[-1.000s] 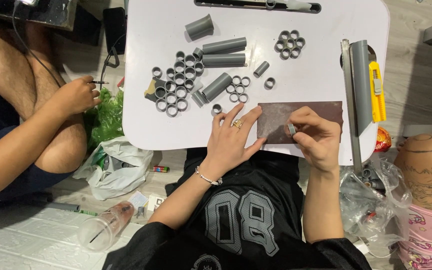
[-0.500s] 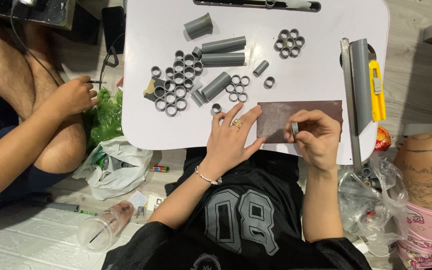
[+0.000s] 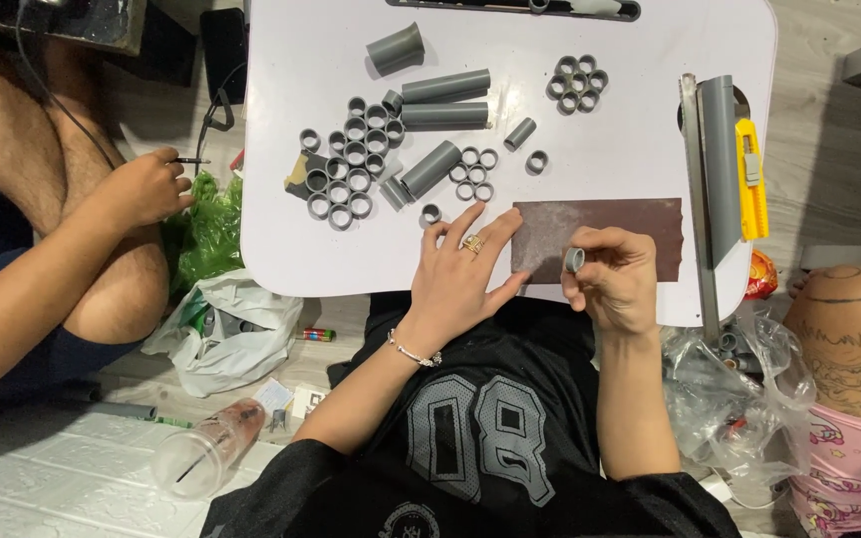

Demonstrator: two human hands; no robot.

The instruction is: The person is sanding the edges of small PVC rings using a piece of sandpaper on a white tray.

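A: Item one, hands?
B: Right hand [image 3: 618, 282] pinches a short grey pipe ring [image 3: 574, 260] between thumb and fingers, tilted on edge against the brown sandpaper sheet [image 3: 600, 227]. Left hand [image 3: 465, 269] lies flat with fingers spread, pressing the sheet's left end to the white table [image 3: 291, 239]; it holds nothing.

A: Anything obscured?
B: The sheet's lower left corner sits under the left fingers. Whether the ring touches the paper or hovers just above cannot be told. The right palm is turned away.

A: Table stock?
B: Loose grey rings in a cluster [image 3: 346, 169] at left, a smaller group [image 3: 473, 171] just above the left hand, a round bunch [image 3: 577, 82] further up. Longer pipe pieces [image 3: 445, 100] lie between the clusters. One single ring [image 3: 431, 213] rests near the left fingertips.

A: Right edge?
B: A long grey pipe [image 3: 721, 164] beside a metal ruler [image 3: 695, 189], a yellow utility knife [image 3: 749, 179] next to it.

A: Surroundings?
B: Another person's hand [image 3: 142, 189] at left, holding a thin dark tool, well apart from the table work. Plastic bags [image 3: 216, 319] on the floor.
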